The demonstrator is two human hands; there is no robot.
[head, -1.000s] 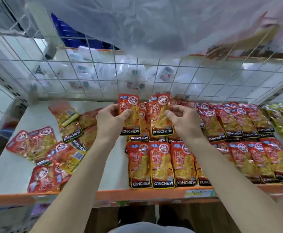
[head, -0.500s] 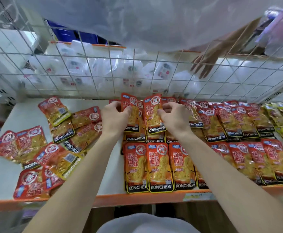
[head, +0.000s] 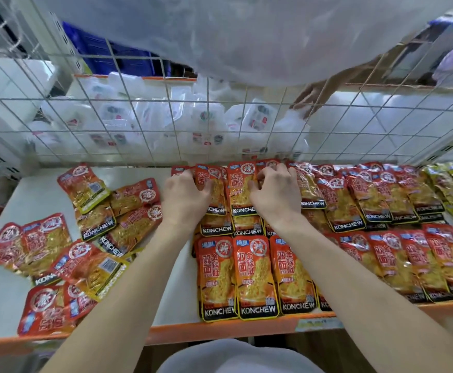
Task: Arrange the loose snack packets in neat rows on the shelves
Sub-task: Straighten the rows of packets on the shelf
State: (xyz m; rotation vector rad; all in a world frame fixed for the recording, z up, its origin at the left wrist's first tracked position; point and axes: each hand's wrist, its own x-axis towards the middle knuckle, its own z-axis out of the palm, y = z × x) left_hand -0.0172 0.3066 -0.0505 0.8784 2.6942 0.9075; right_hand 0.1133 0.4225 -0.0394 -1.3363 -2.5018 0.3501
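Red-and-orange KONCHEW snack packets cover the white shelf (head: 171, 270). A loose, jumbled pile (head: 91, 238) lies on the left. Neat rows fill the middle and right, with a front row (head: 257, 275) at the orange edge. My left hand (head: 186, 196) curls its fingers onto one packet (head: 216, 207) in the back row. Beside it, my right hand (head: 276, 192) curls onto the neighbouring packet (head: 240, 188). Both packets lie low on the row, overlapping the packets under them.
A white wire grid (head: 166, 122) walls the back of the shelf, with white packaged goods (head: 150, 114) behind it. Another person's hand (head: 311, 98) reaches behind the grid. Yellow packets (head: 451, 184) sit at the far right. A plastic sheet (head: 247, 36) hangs overhead.
Both hands have moved away from me and lowered the two raised packets onto the back row near the grid. The view has tilted slightly left.
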